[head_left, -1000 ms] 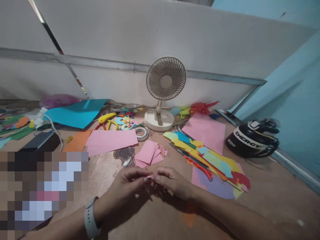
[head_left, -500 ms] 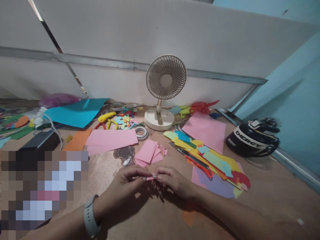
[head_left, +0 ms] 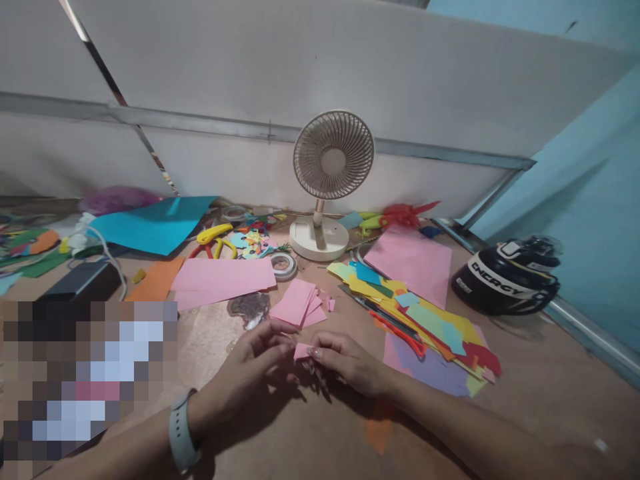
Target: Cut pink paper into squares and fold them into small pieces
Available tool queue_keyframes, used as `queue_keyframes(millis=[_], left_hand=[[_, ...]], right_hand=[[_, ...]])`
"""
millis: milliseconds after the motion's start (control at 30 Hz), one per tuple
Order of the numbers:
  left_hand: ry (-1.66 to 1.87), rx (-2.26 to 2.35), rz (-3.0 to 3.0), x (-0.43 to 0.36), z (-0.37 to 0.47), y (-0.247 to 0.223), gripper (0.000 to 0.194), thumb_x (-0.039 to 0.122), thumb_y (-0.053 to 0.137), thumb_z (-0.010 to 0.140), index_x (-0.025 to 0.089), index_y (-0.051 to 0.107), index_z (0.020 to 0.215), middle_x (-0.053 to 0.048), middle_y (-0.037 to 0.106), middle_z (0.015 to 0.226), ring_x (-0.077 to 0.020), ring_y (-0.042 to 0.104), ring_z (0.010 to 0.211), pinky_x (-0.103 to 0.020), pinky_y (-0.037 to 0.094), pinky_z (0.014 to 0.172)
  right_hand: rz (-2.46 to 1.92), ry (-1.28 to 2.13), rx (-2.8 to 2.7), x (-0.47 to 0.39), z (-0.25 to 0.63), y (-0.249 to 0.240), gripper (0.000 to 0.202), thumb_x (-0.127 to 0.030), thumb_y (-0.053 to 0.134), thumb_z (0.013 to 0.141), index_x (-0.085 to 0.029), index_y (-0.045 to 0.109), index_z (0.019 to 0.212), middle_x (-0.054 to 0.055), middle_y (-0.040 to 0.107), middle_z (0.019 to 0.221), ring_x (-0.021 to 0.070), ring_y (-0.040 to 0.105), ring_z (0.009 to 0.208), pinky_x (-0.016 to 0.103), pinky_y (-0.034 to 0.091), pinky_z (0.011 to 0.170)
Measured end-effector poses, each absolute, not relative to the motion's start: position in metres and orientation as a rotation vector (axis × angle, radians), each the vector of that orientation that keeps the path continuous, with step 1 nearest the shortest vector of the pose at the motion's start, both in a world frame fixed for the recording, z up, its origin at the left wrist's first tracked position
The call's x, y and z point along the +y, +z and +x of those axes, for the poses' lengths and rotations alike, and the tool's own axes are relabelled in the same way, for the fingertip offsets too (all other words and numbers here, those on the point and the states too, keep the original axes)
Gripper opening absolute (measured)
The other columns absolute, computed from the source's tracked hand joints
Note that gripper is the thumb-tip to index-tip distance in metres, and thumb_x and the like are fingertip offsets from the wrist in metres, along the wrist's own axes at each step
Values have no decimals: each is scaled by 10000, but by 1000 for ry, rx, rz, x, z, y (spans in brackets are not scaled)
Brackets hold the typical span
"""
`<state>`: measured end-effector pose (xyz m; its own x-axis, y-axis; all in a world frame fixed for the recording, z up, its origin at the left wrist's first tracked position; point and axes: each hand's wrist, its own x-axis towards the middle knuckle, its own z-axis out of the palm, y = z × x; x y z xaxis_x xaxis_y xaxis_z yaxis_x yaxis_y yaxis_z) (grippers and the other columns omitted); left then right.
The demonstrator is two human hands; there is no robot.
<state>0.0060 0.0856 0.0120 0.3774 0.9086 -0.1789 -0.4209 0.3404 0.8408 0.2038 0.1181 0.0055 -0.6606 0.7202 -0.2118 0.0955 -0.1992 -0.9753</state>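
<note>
My right hand (head_left: 350,363) pinches a small folded piece of pink paper (head_left: 303,351) between thumb and index finger. Just left of it is my left hand (head_left: 263,357), its thumb and index finger apart, with the thumb tip close to the paper's edge. Whether that thumb touches the paper I cannot tell. Beyond the hands lies a stack of cut pink paper pieces (head_left: 295,302), with small pink scraps beside it. A watch with a pale band is on my left wrist.
A white fan (head_left: 319,240) stands at the back. To the right are colored paper strips with an orange utility knife (head_left: 400,337), pink sheets (head_left: 413,260) and a black jug (head_left: 505,277). Left are yellow-handled scissors (head_left: 215,233), a tape roll (head_left: 284,265) and a blue sheet (head_left: 155,223).
My left fingers have come away from the pink paper, moving slightly left. The paper stays in my right hand and more of it shows now.
</note>
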Motion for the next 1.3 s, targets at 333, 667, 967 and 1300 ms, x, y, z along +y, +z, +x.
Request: queue_keyframes(millis=[333, 667, 967, 1300], left_hand=[[719, 788, 1005, 78, 6, 6, 417, 554, 606, 938, 158, 558, 818, -10, 596, 702, -96, 537, 558, -193, 412, 513], [739, 864, 1307, 76, 3, 8, 404, 529, 490, 1003, 202, 520, 767, 15, 600, 562, -107, 544, 466, -204, 440, 501], [603, 953, 1554, 71, 7, 16, 491, 614, 341, 1015, 209, 514, 801, -18, 637, 550, -140, 604, 454, -210, 454, 461], [789, 781, 1277, 69, 9, 12, 466, 611, 517, 957, 192, 553, 757, -2, 600, 532, -112, 541, 431, -193, 413, 439]], right_hand=[[-804, 1704, -1993, 115, 206, 12, 502, -669, 443, 949, -188, 526, 831, 5, 534, 780, 129, 479, 692, 253, 392, 624], [-772, 1546, -2079, 113, 205, 10, 439, -593, 404, 978, -202, 492, 799, -9, 517, 707, 130, 470, 636, 257, 383, 601], [-821, 1032, -2427, 108, 204, 12, 254, -343, 373, 949, -183, 545, 854, 37, 575, 775, 153, 472, 661, 268, 361, 619], [-759, 1486, -2009, 104, 197, 6, 530, -665, 420, 961, -181, 548, 786, -6, 525, 712, 116, 478, 639, 241, 396, 615]])
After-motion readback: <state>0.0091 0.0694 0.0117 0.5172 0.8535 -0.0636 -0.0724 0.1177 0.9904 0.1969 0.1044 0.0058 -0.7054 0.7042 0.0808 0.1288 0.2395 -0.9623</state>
